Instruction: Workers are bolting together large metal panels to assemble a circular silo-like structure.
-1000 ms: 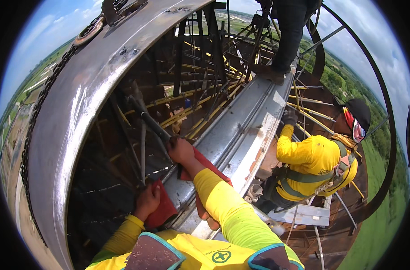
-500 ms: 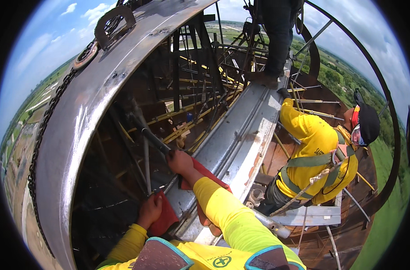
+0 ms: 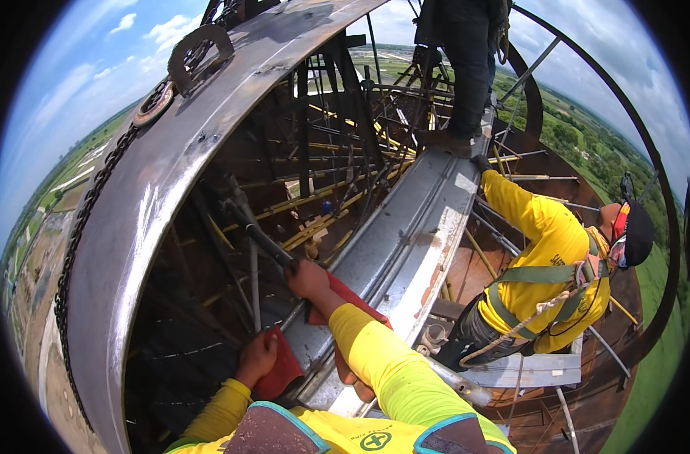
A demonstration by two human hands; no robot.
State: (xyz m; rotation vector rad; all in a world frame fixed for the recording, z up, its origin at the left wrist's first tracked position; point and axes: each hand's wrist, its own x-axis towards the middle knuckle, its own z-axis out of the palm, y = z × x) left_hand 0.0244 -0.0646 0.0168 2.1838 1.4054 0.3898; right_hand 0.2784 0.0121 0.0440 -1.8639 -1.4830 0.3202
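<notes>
My right hand (image 3: 311, 281) is closed around the near end of a dark pipe (image 3: 265, 240), which slants down from the framework on the left. Lower and to the left, my left hand (image 3: 258, 357) has its fingers curled beside a piece of red fabric (image 3: 281, 368); whatever lies inside those fingers is hidden. More red fabric (image 3: 358, 298) shows beneath my right forearm. Under my arms runs a long grey metal plank (image 3: 405, 227), stretching away from me. A thin grey pipe (image 3: 254, 284) stands just above my left hand.
A large curved steel plate (image 3: 125, 280) rises at left, with a lifting lug (image 3: 201, 57) and a chain (image 3: 87, 197). A co-worker in a yellow shirt (image 3: 538, 250) and harness is at right. Another person's dark-trousered legs (image 3: 470, 68) stand on the plank's far end. Yellow poles (image 3: 314, 227) crisscross below.
The view has shifted slightly, so the scene sits a little farther right. The co-worker in yellow has leaned slightly to the right. My two hands keep their places.
</notes>
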